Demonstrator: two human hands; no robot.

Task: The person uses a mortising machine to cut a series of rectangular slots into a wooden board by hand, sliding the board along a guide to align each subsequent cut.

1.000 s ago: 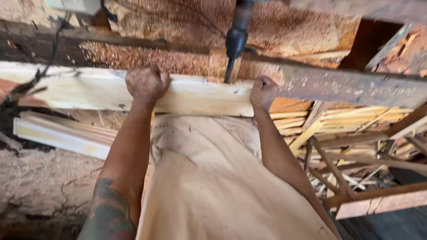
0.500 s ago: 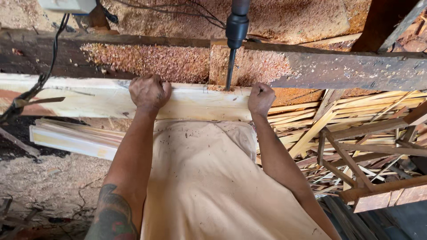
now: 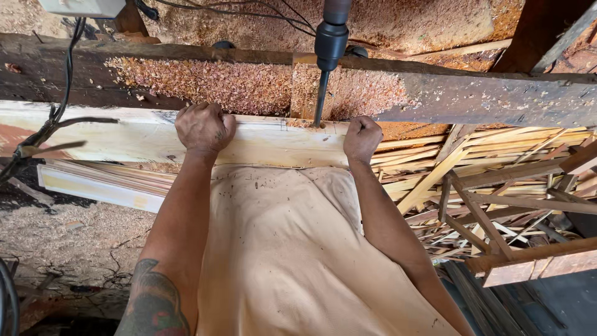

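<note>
A pale wooden plank (image 3: 124, 134) lies across a dark machine table (image 3: 485, 96). My left hand (image 3: 204, 127) is clenched on the plank's near edge. At the plank's right end, my right hand (image 3: 362, 138) grips it in a fist. A vertical drill bit in a black chuck (image 3: 329, 43) comes down between my hands, its tip (image 3: 316, 121) touching the plank's top face. Pinkish wood shavings (image 3: 205, 84) are heaped on the table just behind the plank.
A pile of thin wooden offcuts and slats (image 3: 491, 186) lies at the right. A second pale board (image 3: 99, 186) rests lower left on a sawdust-covered floor. Black cables (image 3: 65, 81) hang at the left from a grey box (image 3: 84, 7). My tan apron (image 3: 292, 261) fills the foreground.
The view has shifted so the plank and my hands sit lower in the picture. The bit's tip has come down from above the plank onto its top face. Both hands keep their grip.
</note>
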